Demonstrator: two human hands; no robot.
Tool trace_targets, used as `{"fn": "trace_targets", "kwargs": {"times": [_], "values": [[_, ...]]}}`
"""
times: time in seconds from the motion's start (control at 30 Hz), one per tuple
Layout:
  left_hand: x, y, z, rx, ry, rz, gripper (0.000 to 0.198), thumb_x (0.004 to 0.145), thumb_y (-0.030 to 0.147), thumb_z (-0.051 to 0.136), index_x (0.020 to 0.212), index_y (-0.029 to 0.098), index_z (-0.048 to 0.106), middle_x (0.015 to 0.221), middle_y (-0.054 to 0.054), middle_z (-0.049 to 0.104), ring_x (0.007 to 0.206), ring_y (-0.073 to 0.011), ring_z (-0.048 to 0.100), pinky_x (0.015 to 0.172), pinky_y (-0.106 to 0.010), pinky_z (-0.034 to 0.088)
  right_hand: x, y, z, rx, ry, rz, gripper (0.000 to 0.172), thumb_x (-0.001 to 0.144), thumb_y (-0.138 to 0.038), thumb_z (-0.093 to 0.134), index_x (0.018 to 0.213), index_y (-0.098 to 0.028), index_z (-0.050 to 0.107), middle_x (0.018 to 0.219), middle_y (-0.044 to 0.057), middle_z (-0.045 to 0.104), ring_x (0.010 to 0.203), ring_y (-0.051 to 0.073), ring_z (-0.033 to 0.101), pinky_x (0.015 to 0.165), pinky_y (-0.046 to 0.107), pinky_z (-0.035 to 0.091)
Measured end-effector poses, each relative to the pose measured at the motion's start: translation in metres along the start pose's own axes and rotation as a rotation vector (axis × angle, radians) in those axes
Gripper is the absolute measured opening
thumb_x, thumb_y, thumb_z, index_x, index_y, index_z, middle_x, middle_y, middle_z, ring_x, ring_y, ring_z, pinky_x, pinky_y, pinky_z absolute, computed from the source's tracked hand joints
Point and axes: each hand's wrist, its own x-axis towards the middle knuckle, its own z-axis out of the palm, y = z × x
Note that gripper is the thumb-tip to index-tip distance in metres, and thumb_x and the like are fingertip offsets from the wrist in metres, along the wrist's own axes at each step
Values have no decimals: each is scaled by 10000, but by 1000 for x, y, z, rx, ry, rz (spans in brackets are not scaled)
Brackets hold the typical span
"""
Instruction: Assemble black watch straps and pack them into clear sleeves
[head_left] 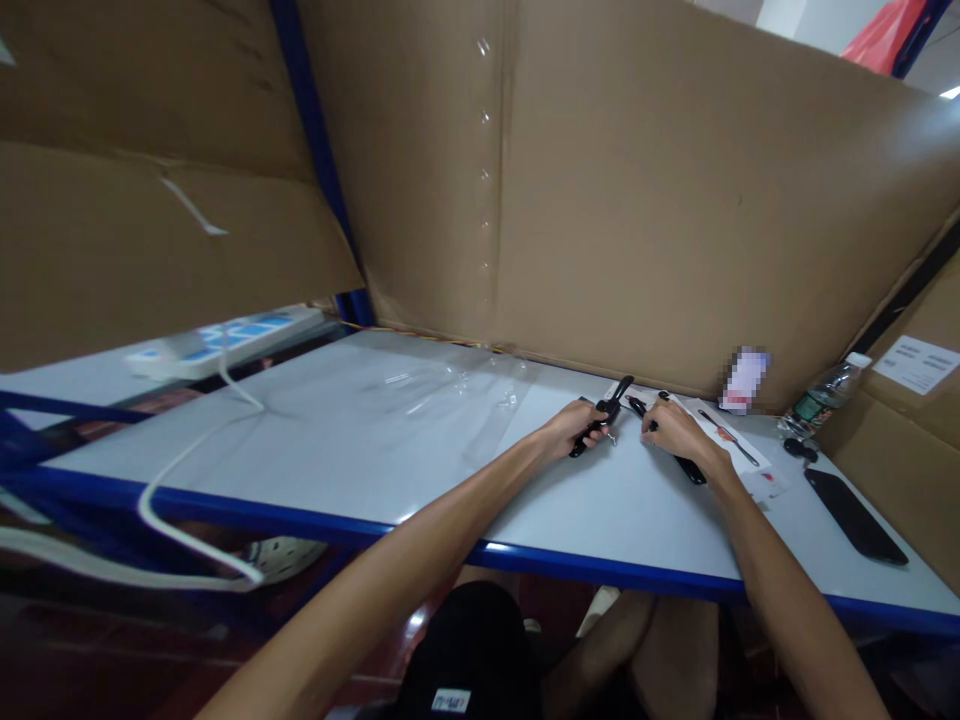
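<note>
My left hand is closed around a black watch-like piece with a strap that sticks up toward the cardboard wall. My right hand is closed on a second black strap whose end lies on the table under my wrist. Both hands rest on the pale table close together, near its far right. A white box printed with a strap picture lies just right of my right hand.
Tall cardboard sheets wall in the back. A black phone lies at the right edge, a plastic bottle behind it. A white power strip and its cable are at the left. A clear plastic film lies mid-table.
</note>
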Motion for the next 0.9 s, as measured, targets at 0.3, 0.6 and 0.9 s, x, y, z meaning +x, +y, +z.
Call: {"fn": "trace_targets", "kwargs": {"times": [0.3,0.6,0.9], "values": [[4,-3,-4,0,-36,6,110,939,93,527,859,152,482,625,-12,552,433,-42,397,381,-140,216,4,2,4,105,60,-42,72,814,-125,697,815,-173,751,1047,95,718,1062,237,628,901,287,440],[4,-4,-2,67,-59,41,136,913,90,563,820,150,485,611,-13,555,420,-44,395,378,-154,210,11,-4,4,694,251,-39,115,927,-274,518,864,-194,571,669,1,692,535,131,585,566,233,450],[2,-7,1,163,-126,11,169,907,128,608,774,137,503,636,-20,568,433,-38,405,388,-162,210,10,-27,10,623,402,-136,69,873,-253,597,836,-199,619,819,32,731,762,168,662,741,276,494]]}}
